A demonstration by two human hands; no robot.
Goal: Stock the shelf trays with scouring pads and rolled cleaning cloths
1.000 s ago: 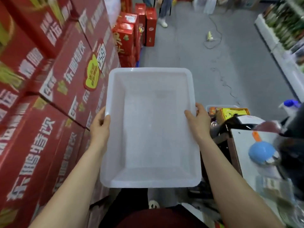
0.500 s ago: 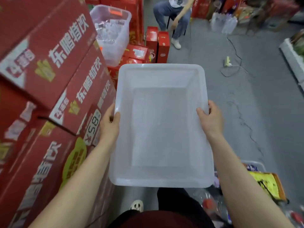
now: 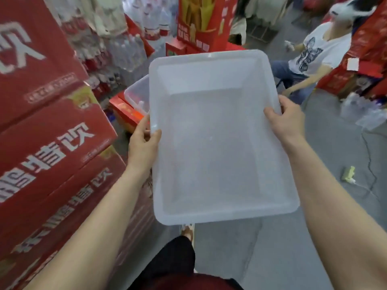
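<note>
Between both hands, mid-frame, a tray (image 3: 219, 143) is held up in the air above the grey floor (image 3: 335, 185). It is translucent white plastic, rectangular, with rounded corners, a rolled rim and sloping walls; nothing is seen inside it. It is tilted slightly, far edge higher in the view. The left hand (image 3: 142, 143) is closed on the left rim, thumb over the edge onto the inner wall, fingers curled under the outside. The right hand (image 3: 287, 120) is closed on the right rim, thumb on top of the edge, fingers wrapped beneath and hidden. Both bare forearms are extended toward the tray. Below the near edge a dark trouser leg (image 3: 176, 262) and a shoe (image 3: 187, 229) are seen. Just left, stacked red cartons (image 3: 48, 143) with white print are piled high. Behind the tray's far left corner a clear bin (image 3: 137, 95) sits on red boxes. Further back, shrink-wrapped water bottles (image 3: 129, 53) are stacked. At upper right a seated person in a white printed shirt (image 3: 314, 55) is visible. A cable and plug strip (image 3: 348, 174) lie on the floor at right.
</note>
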